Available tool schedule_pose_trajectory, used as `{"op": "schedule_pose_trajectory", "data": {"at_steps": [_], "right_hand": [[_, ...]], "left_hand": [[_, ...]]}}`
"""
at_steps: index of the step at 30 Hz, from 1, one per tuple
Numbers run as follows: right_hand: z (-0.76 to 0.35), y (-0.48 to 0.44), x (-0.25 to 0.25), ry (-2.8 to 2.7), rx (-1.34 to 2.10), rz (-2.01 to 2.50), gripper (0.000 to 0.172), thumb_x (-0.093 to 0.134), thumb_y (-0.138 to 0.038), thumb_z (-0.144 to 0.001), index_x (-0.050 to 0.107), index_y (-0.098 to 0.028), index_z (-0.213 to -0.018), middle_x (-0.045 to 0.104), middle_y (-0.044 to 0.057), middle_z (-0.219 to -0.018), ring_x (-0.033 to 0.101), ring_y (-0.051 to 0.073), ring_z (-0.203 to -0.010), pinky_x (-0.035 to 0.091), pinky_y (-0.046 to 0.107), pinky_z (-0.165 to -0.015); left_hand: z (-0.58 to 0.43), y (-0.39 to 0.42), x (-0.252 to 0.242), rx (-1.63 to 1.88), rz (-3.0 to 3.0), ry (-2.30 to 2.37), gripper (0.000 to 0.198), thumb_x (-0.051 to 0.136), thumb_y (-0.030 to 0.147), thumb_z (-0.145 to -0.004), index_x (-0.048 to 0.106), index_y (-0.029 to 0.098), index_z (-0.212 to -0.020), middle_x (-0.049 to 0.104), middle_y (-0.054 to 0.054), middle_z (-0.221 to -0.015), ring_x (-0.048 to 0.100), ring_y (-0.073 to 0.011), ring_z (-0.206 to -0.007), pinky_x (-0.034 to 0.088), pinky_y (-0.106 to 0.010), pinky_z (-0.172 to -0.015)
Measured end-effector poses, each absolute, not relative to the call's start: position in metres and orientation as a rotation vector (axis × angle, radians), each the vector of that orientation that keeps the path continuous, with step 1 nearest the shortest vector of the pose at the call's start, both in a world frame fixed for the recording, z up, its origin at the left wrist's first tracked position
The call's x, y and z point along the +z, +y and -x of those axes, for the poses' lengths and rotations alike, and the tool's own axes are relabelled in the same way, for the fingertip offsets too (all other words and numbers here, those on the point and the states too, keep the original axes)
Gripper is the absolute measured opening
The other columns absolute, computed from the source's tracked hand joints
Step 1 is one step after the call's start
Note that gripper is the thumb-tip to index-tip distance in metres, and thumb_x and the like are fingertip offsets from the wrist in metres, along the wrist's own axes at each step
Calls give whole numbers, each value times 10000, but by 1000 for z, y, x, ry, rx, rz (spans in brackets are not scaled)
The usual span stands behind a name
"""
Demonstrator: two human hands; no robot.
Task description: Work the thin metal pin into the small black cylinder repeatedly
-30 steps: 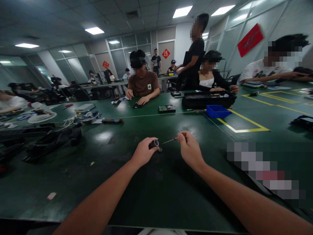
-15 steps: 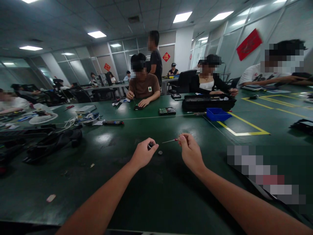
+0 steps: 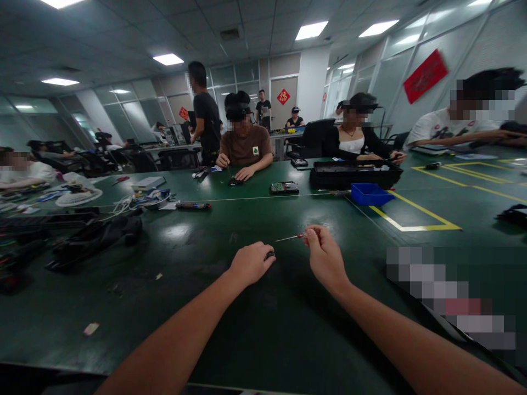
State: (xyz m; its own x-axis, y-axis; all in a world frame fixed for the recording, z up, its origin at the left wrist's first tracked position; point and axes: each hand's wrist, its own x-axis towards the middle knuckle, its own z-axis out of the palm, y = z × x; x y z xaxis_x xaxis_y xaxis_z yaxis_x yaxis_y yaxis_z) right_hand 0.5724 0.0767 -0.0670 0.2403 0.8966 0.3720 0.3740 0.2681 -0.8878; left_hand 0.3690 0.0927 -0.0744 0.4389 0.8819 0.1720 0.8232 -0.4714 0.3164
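My left hand (image 3: 253,263) is low over the green table (image 3: 247,351), its fingers curled round a small black part (image 3: 269,255). Only a dark edge of that part shows at the fingertips, so its kind cannot be made out. To the right, my right hand (image 3: 327,258) is closed on a screwdriver (image 3: 288,238). Its thin metal shaft points left toward my left hand, with a red collar near the fingers; most of the handle is hidden. The screwdriver tip and the black part are apart.
Beyond my hands lie a hard drive (image 3: 284,187), a blue bin (image 3: 370,194) and a long black tray (image 3: 356,174). A black bag-like thing (image 3: 96,241) and cables are at left. Co-workers sit across the table; one person (image 3: 206,115) stands behind.
My left hand has come down and slightly right, over the spot where a small round metal piece lay; that piece is now out of sight. My right hand holds the screwdriver almost unmoved.
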Motion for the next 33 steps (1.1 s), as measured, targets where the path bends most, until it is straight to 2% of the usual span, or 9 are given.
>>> {"op": "schedule_pose_trajectory", "data": {"at_steps": [7, 10, 12, 15, 17, 23, 27, 33], "right_hand": [[-572, 78, -67, -1350, 586, 1311, 291, 418, -469, -963, 568, -223, -1000, 634, 47, -852, 602, 214, -799, 453, 361, -751], [-572, 77, -66, -1348, 583, 1303, 295, 420, -472, -960, 570, -220, -994, 634, 51, -854, 603, 217, -804, 453, 365, -757], [-573, 77, -65, -1346, 586, 1310, 299, 423, -473, -956, 573, -217, -997, 638, 54, -858, 606, 218, -805, 454, 366, -755], [-573, 76, -63, -1343, 596, 1328, 304, 426, -472, -953, 578, -213, -1004, 645, 59, -865, 608, 220, -808, 452, 366, -751], [-573, 77, -63, -1343, 588, 1325, 305, 425, -470, -952, 577, -211, -1001, 646, 58, -861, 605, 218, -801, 450, 363, -748], [-574, 80, -67, -1343, 591, 1304, 322, 417, -481, -953, 573, -204, -1007, 641, 54, -858, 600, 214, -795, 448, 354, -739], [-575, 80, -67, -1342, 593, 1305, 317, 414, -474, -955, 575, -206, -1009, 638, 53, -864, 599, 215, -803, 446, 353, -746], [-576, 79, -64, -1352, 599, 1319, 315, 414, -471, -955, 577, -207, -1013, 640, 53, -868, 604, 214, -806, 447, 346, -733]], "left_hand": [[-357, 96, -73, 794, -2173, 1420, 272, 573, 350, -882, 718, 258, -1093, 722, -38, -1023, 652, -221, -901, 484, -343, -792], [-352, 102, -70, 924, -1935, 1385, 297, 534, 371, -888, 729, 232, -1064, 706, -38, -932, 625, -174, -735, 469, -297, -671], [-349, 106, -67, 1031, -1702, 1355, 301, 506, 375, -888, 718, 200, -1011, 657, -28, -829, 557, -131, -595, 411, -254, -548], [-342, 111, -59, 1239, -1301, 1203, 237, 508, 347, -861, 656, 170, -916, 574, -9, -765, 495, -94, -527, 303, -204, -443], [-335, 112, -51, 1321, -1056, 1087, 181, 542, 325, -834, 611, 163, -874, 541, -1, -748, 483, -86, -513, 275, -190, -417], [-293, 101, -21, 1402, -738, 1035, 90, 574, 206, -799, 599, 138, -851, 567, -23, -746, 513, -105, -518, 358, -197, -424], [-245, 89, -12, 1496, -749, 1130, 147, 533, 139, -781, 628, 124, -893, 583, -35, -738, 543, -130, -544, 442, -221, -481], [-160, 67, -2, 1659, -646, 1358, 160, 489, 44, -666, 564, 133, -777, 591, -46, -739, 560, -157, -596, 481, -251, -526]]}}
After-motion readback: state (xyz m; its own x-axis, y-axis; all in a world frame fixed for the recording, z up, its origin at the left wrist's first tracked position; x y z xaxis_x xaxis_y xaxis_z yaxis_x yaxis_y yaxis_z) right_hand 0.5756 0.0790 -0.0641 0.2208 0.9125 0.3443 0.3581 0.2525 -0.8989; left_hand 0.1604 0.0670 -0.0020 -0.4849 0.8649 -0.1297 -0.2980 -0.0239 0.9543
